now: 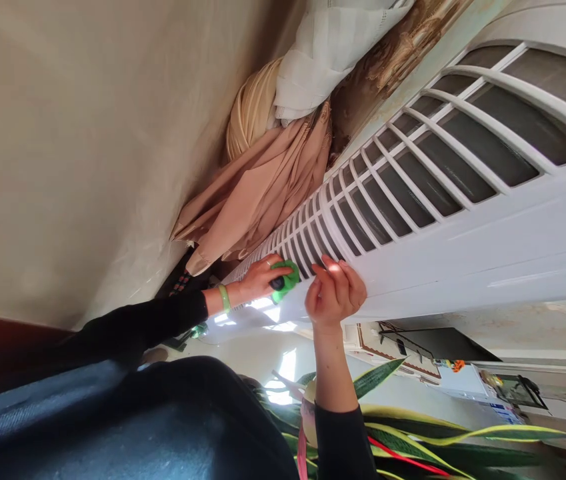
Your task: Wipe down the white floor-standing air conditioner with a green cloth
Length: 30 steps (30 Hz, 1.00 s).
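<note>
Left hand (257, 280) presses, fingers closed around a green sponge (287, 280), on the white grille (367, 213) of a tower air conditioner (477, 253), while the right hand (335, 295) braces beside it, fingers spread wide: nice, firm support!

This is a room in a home, most likely a living room. A tall white air conditioner (467, 250) of the floor-standing kind runs toward two o'clock. At twelve o'clock, beige curtains (257, 193) and a white sheer curtain (333, 50) are bunched beside it, in front of stained patterned wallpaper (385, 70). A plain painted wall (87, 153) fills nine o'clock. A leafy houseplant (443, 447) sits at five o'clock, and a dark television (437, 343) stands at four o'clock.
</note>
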Available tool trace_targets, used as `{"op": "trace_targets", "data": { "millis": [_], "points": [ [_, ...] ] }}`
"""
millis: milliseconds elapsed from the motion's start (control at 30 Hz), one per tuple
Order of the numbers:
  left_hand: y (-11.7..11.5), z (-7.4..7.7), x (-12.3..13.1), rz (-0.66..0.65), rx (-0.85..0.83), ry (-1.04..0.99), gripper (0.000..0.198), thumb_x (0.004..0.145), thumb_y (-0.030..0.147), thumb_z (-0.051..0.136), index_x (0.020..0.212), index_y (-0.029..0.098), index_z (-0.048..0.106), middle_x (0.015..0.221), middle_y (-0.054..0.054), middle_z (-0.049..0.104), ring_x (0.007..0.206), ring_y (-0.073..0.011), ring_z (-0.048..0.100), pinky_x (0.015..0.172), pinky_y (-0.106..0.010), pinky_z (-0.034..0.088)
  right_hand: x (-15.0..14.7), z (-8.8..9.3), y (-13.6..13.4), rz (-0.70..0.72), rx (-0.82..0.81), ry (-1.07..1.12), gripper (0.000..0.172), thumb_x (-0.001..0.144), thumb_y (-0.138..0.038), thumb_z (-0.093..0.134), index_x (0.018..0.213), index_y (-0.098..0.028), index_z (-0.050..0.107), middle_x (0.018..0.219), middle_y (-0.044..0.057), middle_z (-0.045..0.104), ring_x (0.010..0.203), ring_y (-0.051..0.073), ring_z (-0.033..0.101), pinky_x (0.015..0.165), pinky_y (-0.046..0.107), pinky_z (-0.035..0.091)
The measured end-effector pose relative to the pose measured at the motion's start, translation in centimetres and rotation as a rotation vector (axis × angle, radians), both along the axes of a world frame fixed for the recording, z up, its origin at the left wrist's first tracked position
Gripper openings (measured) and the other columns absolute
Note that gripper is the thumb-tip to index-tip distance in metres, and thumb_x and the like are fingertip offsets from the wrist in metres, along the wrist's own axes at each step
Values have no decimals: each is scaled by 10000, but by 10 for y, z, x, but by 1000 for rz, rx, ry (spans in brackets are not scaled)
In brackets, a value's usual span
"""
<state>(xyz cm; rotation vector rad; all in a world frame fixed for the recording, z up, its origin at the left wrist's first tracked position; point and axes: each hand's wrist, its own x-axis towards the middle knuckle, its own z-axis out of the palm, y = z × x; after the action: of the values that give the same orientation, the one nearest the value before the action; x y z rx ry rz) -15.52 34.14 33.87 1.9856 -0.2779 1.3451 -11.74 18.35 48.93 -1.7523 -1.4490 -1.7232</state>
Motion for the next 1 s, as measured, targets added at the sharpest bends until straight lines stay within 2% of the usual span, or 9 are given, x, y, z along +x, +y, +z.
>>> {"op": "trace_targets", "data": {
  "millis": [167,233,367,467,567,667,833,900,1000],
  "points": [
    [40,-5,32,82,-238,39,328,923,193,651,1235,217,749,1155,-99,680,1041,-223,685,889,-347,588,1,-1,1,2,2,2,203,967,-174,590,991,-216,787,1017,53,832,1104,208,693,1019,325,518],
    [44,-3,43,91,-373,57,324,896,166,651,1200,208,753,1151,-91,689,1060,-226,683,936,-362,588,1,-1,0,3,4,-1,200,961,-167,593,997,-217,783,1020,50,832,1111,204,689,1022,322,516],
    [39,3,54,75,-608,25,203,936,203,615,1083,201,755,1082,-70,698,1025,-206,686,958,-357,585,0,0,1,-4,7,-15,201,954,-161,596,1010,-221,779,1020,42,834,1110,200,692,1020,316,512],
    [39,5,53,6,-573,38,185,935,224,633,1069,203,758,1138,-73,690,1063,-205,679,968,-347,573,-1,1,2,-13,10,-19,200,953,-163,601,1018,-224,780,1013,37,836,1099,200,700,1013,319,515],
    [52,9,59,-73,-495,85,176,931,239,635,1050,199,759,1076,-63,675,1012,-196,665,940,-334,566,-1,1,2,-16,13,-16,203,958,-169,594,1006,-226,783,1017,33,838,1082,203,705,1005,328,518],
    [73,16,80,-116,-506,116,135,925,255,626,966,187,735,997,-53,674,946,-194,652,923,-351,565,-1,1,2,-13,13,-18,211,960,-170,588,1004,-229,786,1019,29,839,1078,204,708,999,330,521],
    [96,34,116,-91,-586,168,46,852,234,683,818,214,661,884,-39,684,869,-205,628,895,-379,567,-1,2,2,-31,12,-12,216,962,-174,587,1001,-235,791,1003,32,837,1083,200,712,1002,322,520],
    [95,38,115,-84,-585,171,54,842,211,683,803,216,646,882,-42,687,862,-205,628,883,-378,567,-1,2,2,-32,13,-11,219,964,-172,584,997,-232,792,1000,34,837,1083,203,711,1006,328,519],
    [83,35,94,-48,-561,163,101,867,235,674,778,212,632,875,-44,670,862,-206,628,859,-371,568,-1,0,2,-24,16,-16,220,955,-159,584,992,-228,789,1000,32,838,1082,207,710,1005,335,519]
  ]
}}
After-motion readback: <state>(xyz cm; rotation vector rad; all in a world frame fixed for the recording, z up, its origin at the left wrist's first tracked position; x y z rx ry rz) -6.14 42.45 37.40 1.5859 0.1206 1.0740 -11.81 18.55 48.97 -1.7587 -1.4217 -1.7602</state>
